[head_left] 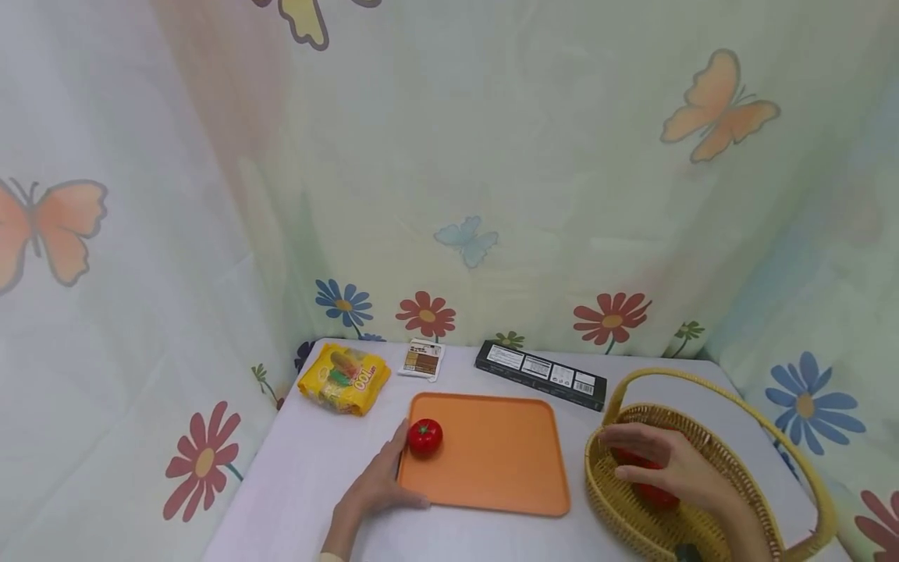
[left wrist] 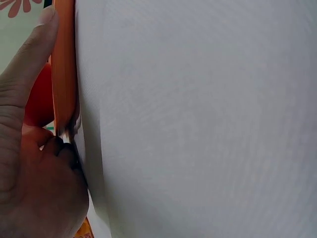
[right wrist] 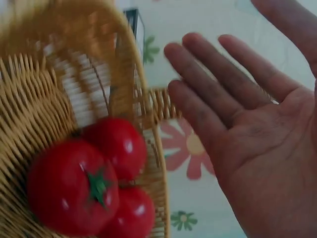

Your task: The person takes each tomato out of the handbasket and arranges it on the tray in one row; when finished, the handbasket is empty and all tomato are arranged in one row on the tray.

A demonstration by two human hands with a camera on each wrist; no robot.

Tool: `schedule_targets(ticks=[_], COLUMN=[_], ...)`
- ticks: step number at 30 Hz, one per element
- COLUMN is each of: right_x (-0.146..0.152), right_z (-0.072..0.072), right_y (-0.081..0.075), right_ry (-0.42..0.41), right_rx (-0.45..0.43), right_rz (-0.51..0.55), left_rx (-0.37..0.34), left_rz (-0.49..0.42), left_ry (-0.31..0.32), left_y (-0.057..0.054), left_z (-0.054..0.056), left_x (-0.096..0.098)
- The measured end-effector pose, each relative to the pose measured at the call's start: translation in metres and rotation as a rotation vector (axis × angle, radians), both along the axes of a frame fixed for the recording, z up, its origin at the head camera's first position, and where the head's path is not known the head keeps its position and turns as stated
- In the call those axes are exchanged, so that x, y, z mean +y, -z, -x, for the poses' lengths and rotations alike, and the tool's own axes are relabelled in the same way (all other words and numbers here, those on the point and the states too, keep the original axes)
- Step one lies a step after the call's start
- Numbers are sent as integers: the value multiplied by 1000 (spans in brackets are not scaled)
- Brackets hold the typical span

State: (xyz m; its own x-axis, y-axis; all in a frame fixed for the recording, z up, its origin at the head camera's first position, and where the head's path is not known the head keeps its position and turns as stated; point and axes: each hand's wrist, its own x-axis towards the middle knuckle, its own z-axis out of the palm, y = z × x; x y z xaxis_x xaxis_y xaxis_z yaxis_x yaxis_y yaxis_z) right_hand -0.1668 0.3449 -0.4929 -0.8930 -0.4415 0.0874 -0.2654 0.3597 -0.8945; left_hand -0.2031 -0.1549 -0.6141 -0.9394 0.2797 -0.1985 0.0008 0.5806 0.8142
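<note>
An orange tray lies on the white cloth with one red tomato near its left edge. My left hand holds the tray's near-left corner, fingers along the left side and thumb along the near edge. In the left wrist view the thumb lies against the tray's side, and the other fingers are partly hidden. Above the wicker basket on the right, my right hand has its fingers extended and holds nothing. In the right wrist view three tomatoes sit in the basket, the largest tomato in front.
Behind the tray lie a yellow food packet, a small white-and-brown sachet and a long black box. The basket's tall handle arches over its right side. A flowered curtain closes off the back and sides.
</note>
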Motion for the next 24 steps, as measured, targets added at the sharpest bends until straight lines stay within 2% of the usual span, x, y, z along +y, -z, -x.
schedule_targets(ticks=[5, 10, 13, 17, 24], right_x=[20, 30, 36, 41, 45], right_z=[16, 24, 27, 33, 40], right_y=[-3, 9, 17, 24, 22], right_ry=[103, 204, 251, 273, 249], right_rx=[-91, -139, -128, -64, -63], right_rz=[-118, -173, -181, -188, -236], left_rx=[-16, -22, -18, 0, 7], left_rz=[14, 15, 14, 19, 17], left_ry=[-17, -16, -7, -7, -3], left_y=[-1, 0, 0, -2, -1], left_z=[2, 2, 2, 3, 5], left_x=[0, -1, -1, -3, -2])
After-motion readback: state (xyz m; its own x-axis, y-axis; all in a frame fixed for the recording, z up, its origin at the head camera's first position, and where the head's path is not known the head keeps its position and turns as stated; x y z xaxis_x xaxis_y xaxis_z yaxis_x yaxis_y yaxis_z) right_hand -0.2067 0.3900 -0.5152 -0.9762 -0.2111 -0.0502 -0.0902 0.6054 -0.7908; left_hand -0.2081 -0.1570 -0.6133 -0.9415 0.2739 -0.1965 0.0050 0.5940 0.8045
